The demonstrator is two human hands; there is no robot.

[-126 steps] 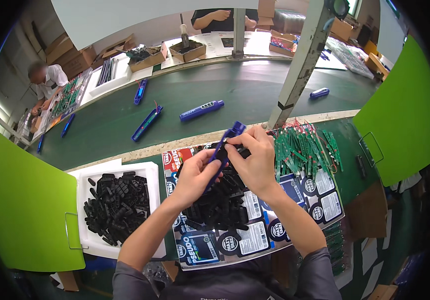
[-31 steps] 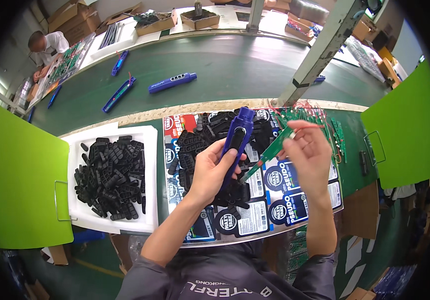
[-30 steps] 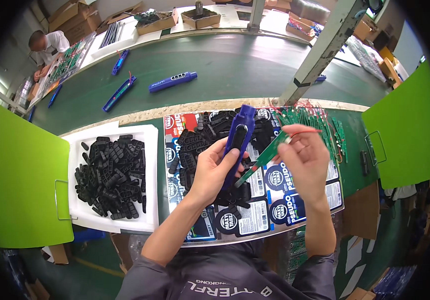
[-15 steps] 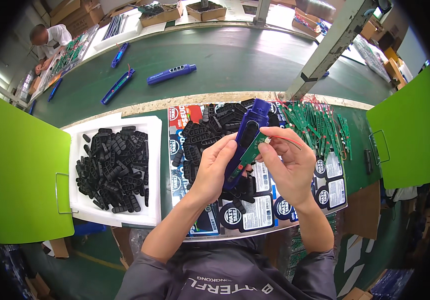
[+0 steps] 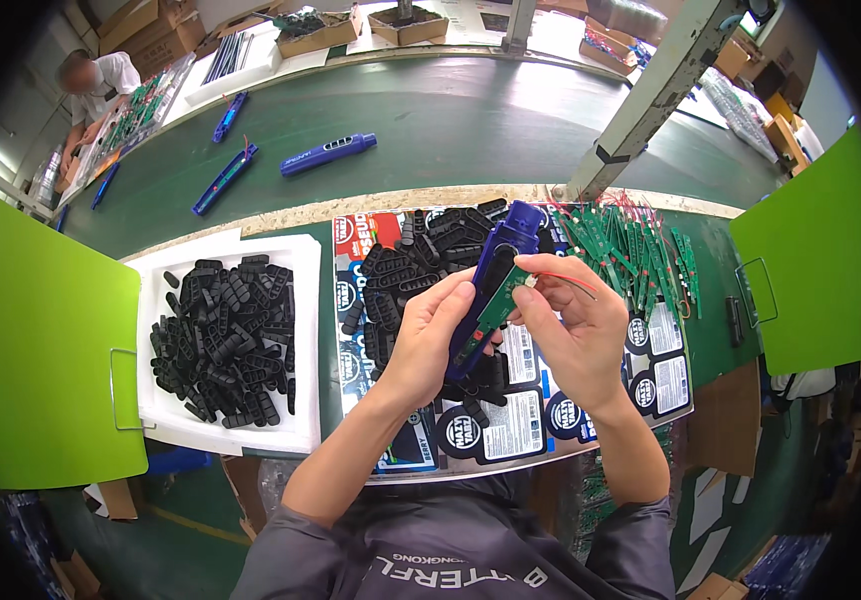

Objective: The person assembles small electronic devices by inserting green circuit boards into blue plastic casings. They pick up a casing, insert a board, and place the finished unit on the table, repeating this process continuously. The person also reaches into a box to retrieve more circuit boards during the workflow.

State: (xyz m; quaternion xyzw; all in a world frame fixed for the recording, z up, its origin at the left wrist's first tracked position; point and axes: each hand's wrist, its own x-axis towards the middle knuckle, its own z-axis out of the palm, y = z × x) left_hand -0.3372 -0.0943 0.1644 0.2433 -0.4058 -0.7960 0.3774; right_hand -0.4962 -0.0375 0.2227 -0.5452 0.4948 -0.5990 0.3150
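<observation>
So on my feed the shell point(image 5: 521, 226) is a long deep-blue piece with a black part showing near its upper end. The board point(image 5: 496, 312) is a skinny green strip, with a red wire trailing off its top end to the right. It lies slantwise along the shell; whether it's seated in there I can't tell.

My left grip point(image 5: 424, 340) is wrapped round the shell's side, thumb on the edge. My right grip point(image 5: 578, 325) has the board's top end pinched between thumb and fingers, basically no gap.

Both are up over the counter point(image 5: 718, 245), where a printed sheet point(image 5: 670, 350) carries loose black bits point(image 5: 398, 268) and, to the right, a heap of green boards point(image 5: 602, 242). The white tray point(image 5: 307, 345) on the left holds more black bits. Beyond is a long green surface point(image 5: 440, 115) with more blue shells point(image 5: 328, 155), then cardboard boxes point(image 5: 140, 35) and another person point(image 5: 110, 78) at far left.
</observation>
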